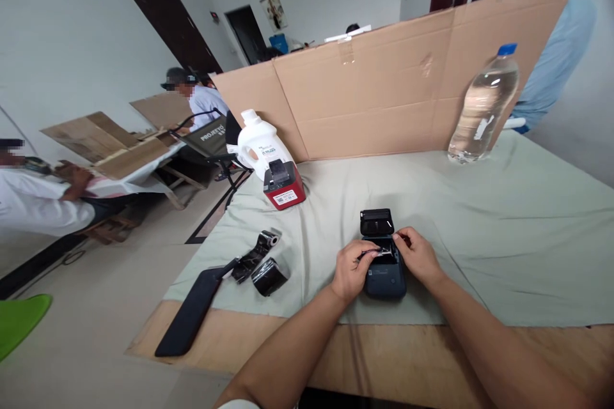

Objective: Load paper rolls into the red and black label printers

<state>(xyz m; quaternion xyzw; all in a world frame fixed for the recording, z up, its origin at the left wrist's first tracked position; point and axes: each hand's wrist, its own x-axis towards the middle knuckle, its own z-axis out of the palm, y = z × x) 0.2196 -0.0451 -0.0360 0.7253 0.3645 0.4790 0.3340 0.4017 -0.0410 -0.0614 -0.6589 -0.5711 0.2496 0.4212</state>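
Observation:
A dark blue label printer point(385, 282) sits on the cloth in front of me, its black lid point(377, 222) raised. My left hand point(352, 268) is closed at the printer's left side, pinching a slim tool point(382, 253) with a dark handle and a silvery tip. That tip reaches over the open compartment; its exact kind is too small to tell. My right hand point(418, 255) is closed at the upper right corner of the compartment, beside the hinge. Its thumb and fingertips are pressed together, and what they hold, if anything, is hidden.
Left on the cloth point(326, 204) lie a black ribbon roll point(268, 276), an unwound roll point(258, 255) and a long black case point(189, 316). Behind stand a red-black device point(284, 186), a white jug point(261, 140), a cardboard screen point(364, 102) and a water bottle point(484, 108). People sit beyond.

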